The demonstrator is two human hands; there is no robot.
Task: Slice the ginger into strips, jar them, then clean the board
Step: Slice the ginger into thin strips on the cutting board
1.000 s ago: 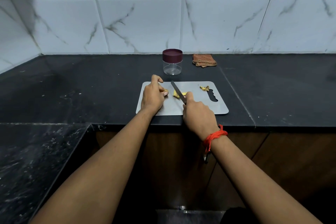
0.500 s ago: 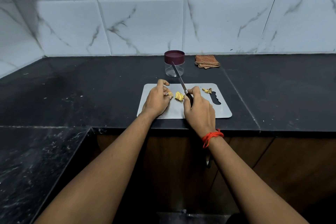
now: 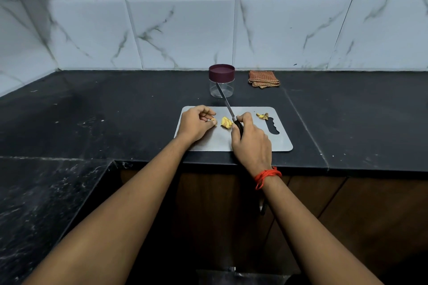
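Gripping a black-handled steel knife [image 3: 228,109], the right hand [image 3: 251,141] sits over the grey rectangular cutting board [image 3: 254,144] beside a yellow ginger chunk [image 3: 226,122]. The left hand [image 3: 196,122] pinches a smaller ginger piece [image 3: 214,122] nearby.

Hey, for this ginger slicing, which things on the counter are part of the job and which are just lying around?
Job: knife, in right hand; ginger, a bit in left hand; board; jar; cloth, probably for cleaning.
Lying about: scraps beside the board's slot.

no readable text, labels, brands or numbers on anything in view
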